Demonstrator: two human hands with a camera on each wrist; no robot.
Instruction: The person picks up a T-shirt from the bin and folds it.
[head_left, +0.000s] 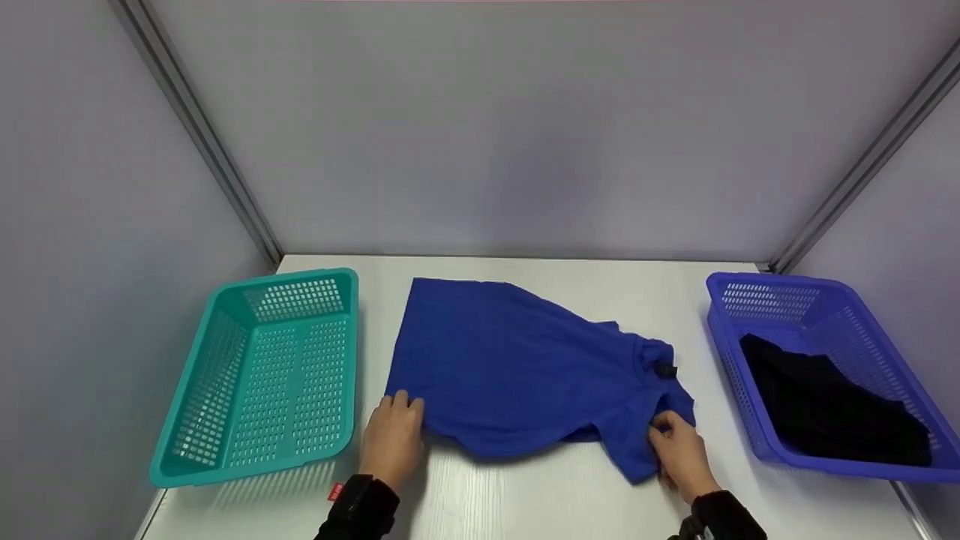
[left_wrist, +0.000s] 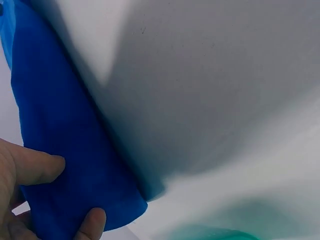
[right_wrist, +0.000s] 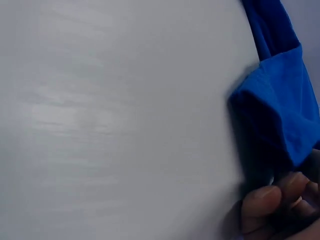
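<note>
A blue T-shirt [head_left: 510, 360] lies spread on the white table, its hem to the left and its collar, with a dark label, to the right. My left hand [head_left: 394, 439] grips the near corner of the hem; in the left wrist view, fingers [left_wrist: 42, 167] lie over the blue cloth. At the shirt's near right side, my right hand [head_left: 681, 454] pinches the cloth by the near sleeve. The right wrist view shows the sleeve [right_wrist: 280, 100] just above curled fingers [right_wrist: 262, 200]; their contact with the cloth is partly hidden there.
On the left stands a teal plastic basket [head_left: 349, 360] with nothing seen in it. A purple-blue basket [head_left: 724, 375] on the right holds a black folded cloth [head_left: 832, 405]. Grey panels [head_left: 525, 135] wall the table [head_left: 487, 495] at the back and sides.
</note>
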